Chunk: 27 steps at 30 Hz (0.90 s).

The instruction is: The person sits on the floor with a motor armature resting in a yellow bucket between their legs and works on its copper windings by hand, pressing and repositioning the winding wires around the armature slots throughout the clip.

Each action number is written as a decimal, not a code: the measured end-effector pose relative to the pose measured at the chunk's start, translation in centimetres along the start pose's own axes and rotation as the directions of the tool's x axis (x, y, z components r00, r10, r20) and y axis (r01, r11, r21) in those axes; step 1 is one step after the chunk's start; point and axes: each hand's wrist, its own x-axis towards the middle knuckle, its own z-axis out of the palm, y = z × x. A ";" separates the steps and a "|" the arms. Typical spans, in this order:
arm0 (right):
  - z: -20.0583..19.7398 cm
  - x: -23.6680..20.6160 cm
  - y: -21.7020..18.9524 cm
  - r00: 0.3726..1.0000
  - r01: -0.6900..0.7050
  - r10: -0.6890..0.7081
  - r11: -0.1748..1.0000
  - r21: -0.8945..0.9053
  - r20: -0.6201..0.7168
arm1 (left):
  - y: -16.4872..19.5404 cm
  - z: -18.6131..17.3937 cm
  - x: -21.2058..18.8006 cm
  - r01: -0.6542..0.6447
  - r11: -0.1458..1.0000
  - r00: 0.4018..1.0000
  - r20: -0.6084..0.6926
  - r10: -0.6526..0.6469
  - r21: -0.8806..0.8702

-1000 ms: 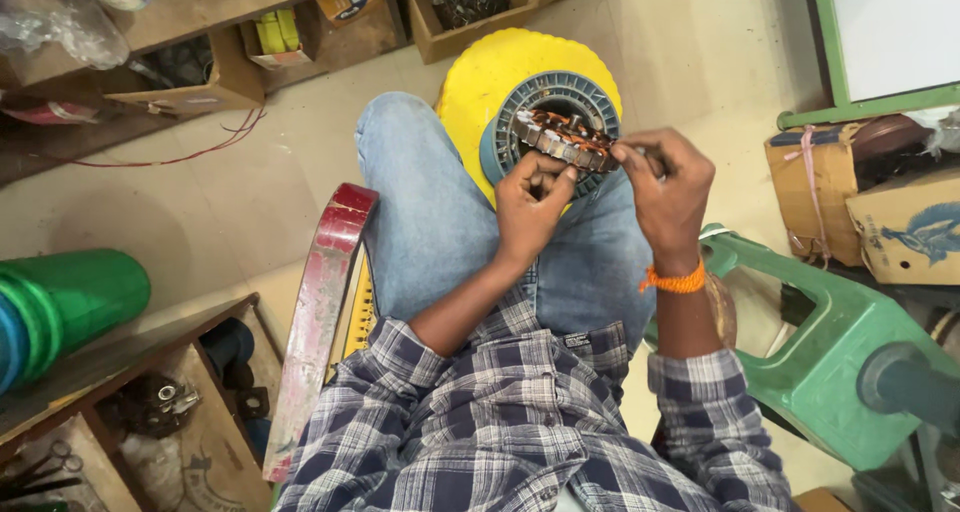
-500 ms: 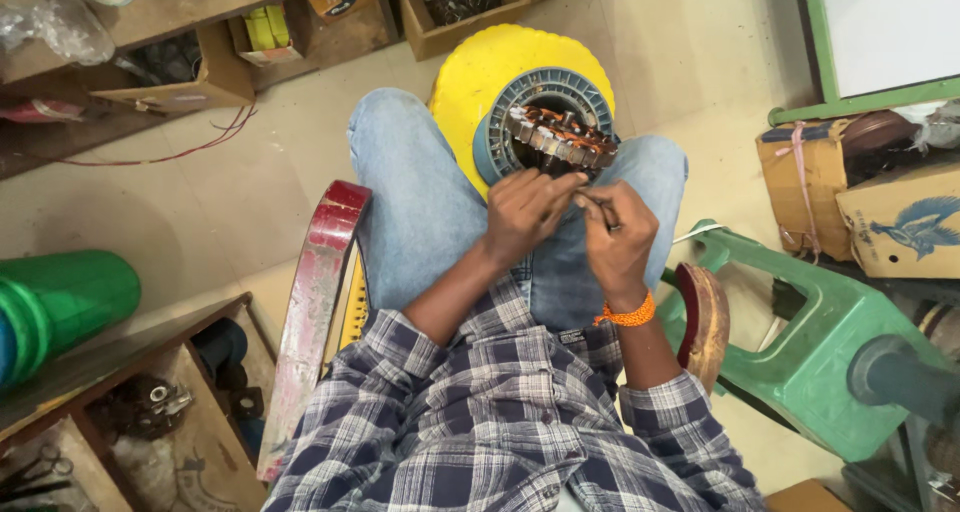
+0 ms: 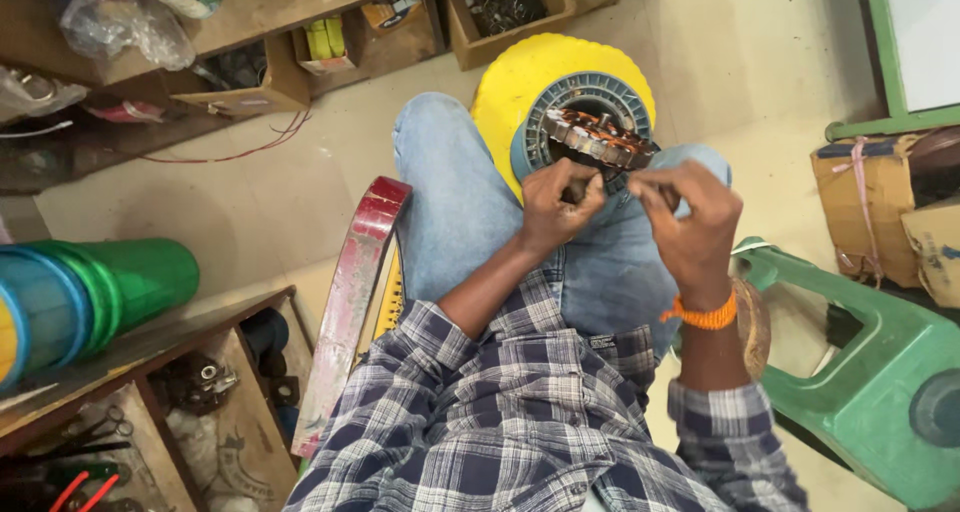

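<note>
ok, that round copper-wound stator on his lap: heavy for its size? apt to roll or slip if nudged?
Probably heavy for its size: the stator shows a metal ring packed with copper coils. It looks stiff. It sits tilted on the knees against a yellow disc, steadied by the left hand and right hand, so it could slide or roll off if released.

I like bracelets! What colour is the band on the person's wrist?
Orange. The band sits on the right wrist, just below the right hand, clearest in the head view.
</note>
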 end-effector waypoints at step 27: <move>2.8 -1.3 1.7 0.993 -0.121 0.121 0.989 0.085 0.012 | 0.8 -1.4 0.3 -0.189 0.979 0.974 0.140 0.177 0.079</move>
